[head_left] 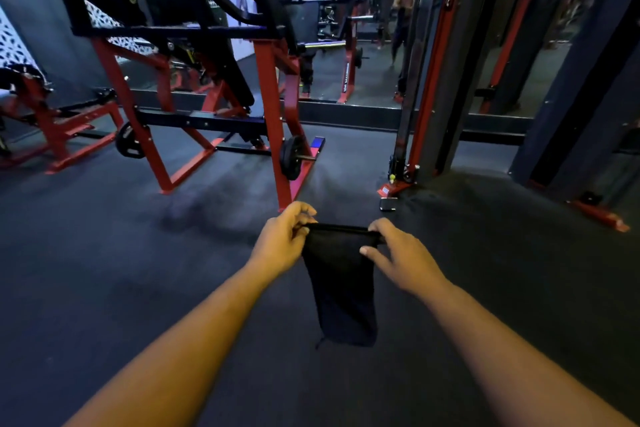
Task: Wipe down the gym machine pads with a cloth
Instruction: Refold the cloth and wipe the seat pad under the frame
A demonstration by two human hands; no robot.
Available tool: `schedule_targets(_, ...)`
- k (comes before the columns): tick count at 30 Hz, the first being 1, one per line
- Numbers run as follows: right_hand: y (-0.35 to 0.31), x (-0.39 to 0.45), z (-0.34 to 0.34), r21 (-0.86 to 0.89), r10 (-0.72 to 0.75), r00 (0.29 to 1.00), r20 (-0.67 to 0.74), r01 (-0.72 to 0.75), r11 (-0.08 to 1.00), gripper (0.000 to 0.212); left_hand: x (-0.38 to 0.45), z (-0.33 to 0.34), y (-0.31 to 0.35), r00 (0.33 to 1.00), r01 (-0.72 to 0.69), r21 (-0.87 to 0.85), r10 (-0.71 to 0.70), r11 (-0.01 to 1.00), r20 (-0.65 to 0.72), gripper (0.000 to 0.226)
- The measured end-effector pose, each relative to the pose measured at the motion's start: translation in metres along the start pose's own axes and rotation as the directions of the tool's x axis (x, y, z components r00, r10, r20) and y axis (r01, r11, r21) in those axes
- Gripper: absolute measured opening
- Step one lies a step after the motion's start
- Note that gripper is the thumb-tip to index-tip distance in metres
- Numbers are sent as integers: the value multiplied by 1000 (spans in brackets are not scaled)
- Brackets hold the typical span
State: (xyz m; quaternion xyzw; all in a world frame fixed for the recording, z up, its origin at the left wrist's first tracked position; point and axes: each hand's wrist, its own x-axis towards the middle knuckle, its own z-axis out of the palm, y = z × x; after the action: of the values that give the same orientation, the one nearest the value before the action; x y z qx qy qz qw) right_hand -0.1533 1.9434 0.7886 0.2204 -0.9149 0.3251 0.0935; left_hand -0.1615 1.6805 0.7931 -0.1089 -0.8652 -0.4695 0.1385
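above floor, both hands pinch black cloth; no legible writing.

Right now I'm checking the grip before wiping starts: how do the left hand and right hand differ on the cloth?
The left hand pinches the black cloth at its top left corner with fingers curled; the right hand holds the top right corner with fingers more spread. The left hand sits slightly higher. Both hold the same top edge, the cloth hanging below.
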Motion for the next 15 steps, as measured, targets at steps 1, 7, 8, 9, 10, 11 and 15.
schedule_targets(1, 8, 20, -6, 97, 35, 999, 7, -35, 995, 27, 18, 5, 0, 1000, -8, -10, 8, 1000, -16, 50)
schedule_targets(7, 43, 143, -29, 579, 81, 997, -12, -59, 813, 38, 128, 37, -16, 971, 65, -436, -158, 898, -180, 32)
schedule_targets(8, 53, 169, -29, 632, 89, 996, -15, -59, 773, 41, 152, 43, -27, 960, 88, -518, -211, 851, -183, 27)
schedule_targets(9, 60, 190, -28, 696, 110, 994, -10, -72, 715, 45, 167, 50, -38, 957, 127, -591, -256, 796, -139, 30)
schedule_targets(10, 71, 219, -26, 745, 134, 991, -5, -86, 662, 47, 189, 60, -53, 957, 181, -648, -284, 740, -57, 41)
schedule_targets(11, 76, 240, -27, 799, 161, 987, 15, -109, 592, 47, 202, 69, -67, 954, 250, -683, -294, 686, 53, 50)
schedule_targets(15, 113, 332, -19, 885, 293, 956, 24, -156, 439, 42, 267, 110, -109, 891, 445, -637, -241, 629, 383, 36)
